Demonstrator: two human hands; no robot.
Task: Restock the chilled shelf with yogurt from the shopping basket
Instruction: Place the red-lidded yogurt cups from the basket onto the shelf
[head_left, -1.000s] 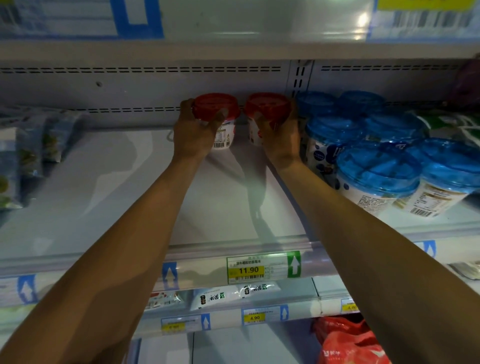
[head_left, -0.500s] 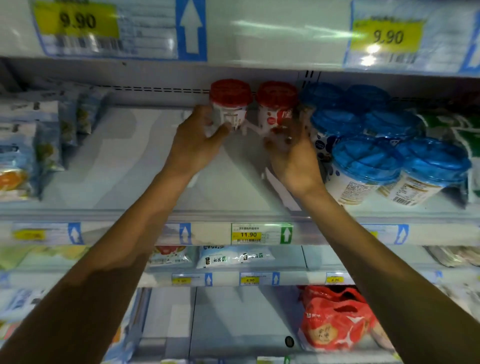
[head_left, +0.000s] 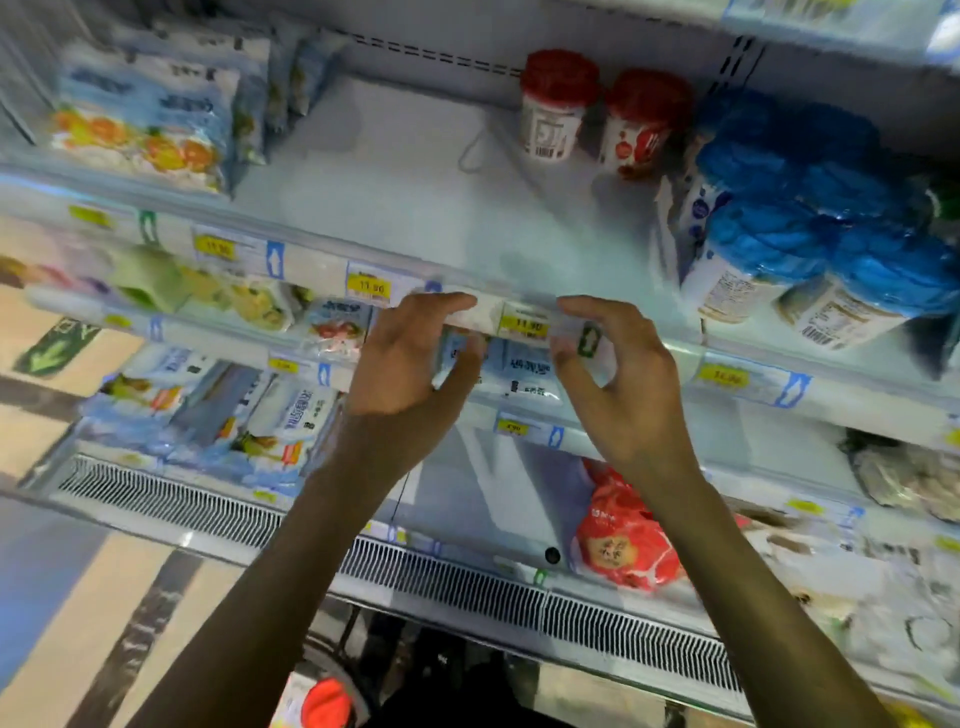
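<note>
Far left of the chilled shelf (head_left: 395, 171): flat pouches (head_left: 140, 119) stood on edge in a row, I'd guess so the printed faces read from the aisle. Bottom edge of frame: a red-lidded cup (head_left: 324, 704) sits low down. I read it as stock in the shopping basket, but the basket itself is too dark to make out. White deck shows between the pouches and the tubs; that's the slot to fill. Left hand (head_left: 405, 374) is empty, fingers loosely curled, in front of the price rail (head_left: 519, 312); can't tell if it touches. Two red-lidded yogurt cups (head_left: 556, 104) stand upright side by side at the very back, nearly touching. That looks like back-first loading, which keeps the front rows free. Right hand (head_left: 618, 384) mirrors the left: thumb and fingers apart, grasping nothing. Blue-lidded tubs (head_left: 810, 208) on the right run front to back, and the red pair sits just beside them, so each flavour stays in its own column. My read: two shelved, more needed, and the next reach goes down to the basket.
</note>
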